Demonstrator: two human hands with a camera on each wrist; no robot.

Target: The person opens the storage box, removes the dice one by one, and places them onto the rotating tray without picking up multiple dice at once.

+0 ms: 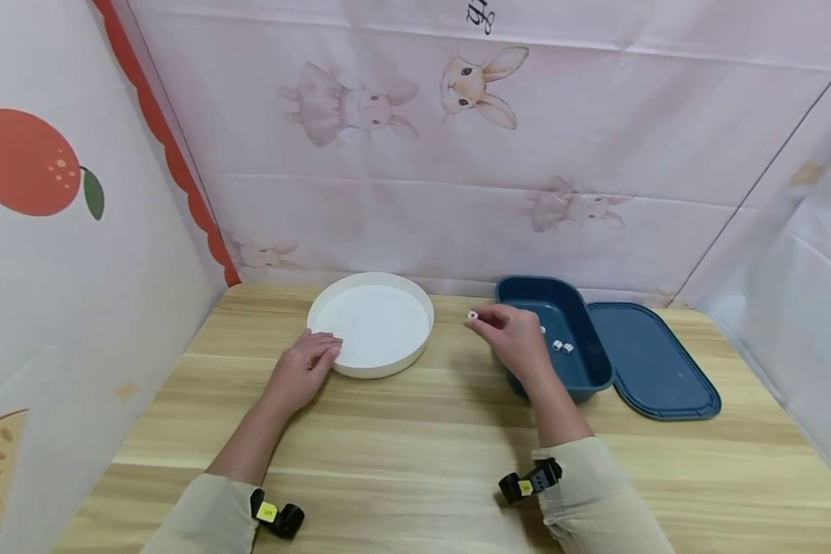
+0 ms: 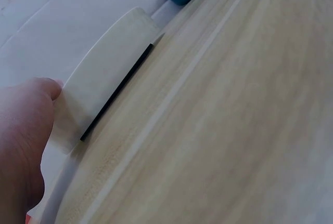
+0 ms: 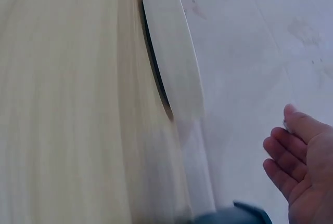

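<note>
A small white die [image 1: 472,315] is pinched between the thumb and index finger of my right hand [image 1: 519,342], held at the left side of the deep blue bin [image 1: 599,362]. In the right wrist view, the other fingers of the right hand [image 3: 299,156] curl loosely, and the die is mostly hidden. Several more dice [image 1: 562,346] lie on the bin's floor. My left hand [image 1: 301,369] rests on the near left rim of the round white tray [image 1: 381,369], its fingers reaching over the edge. The left wrist view shows the thumb at the top of the tray wall [image 2: 104,63].
A flat blue lid [image 1: 658,362] lies on the wooden table [image 1: 402,454] to the right of the bin, close against it. Behind the tray and bin stands a pink fabric wall [image 1: 388,223] with rabbit prints. More printed fabric hangs on both sides.
</note>
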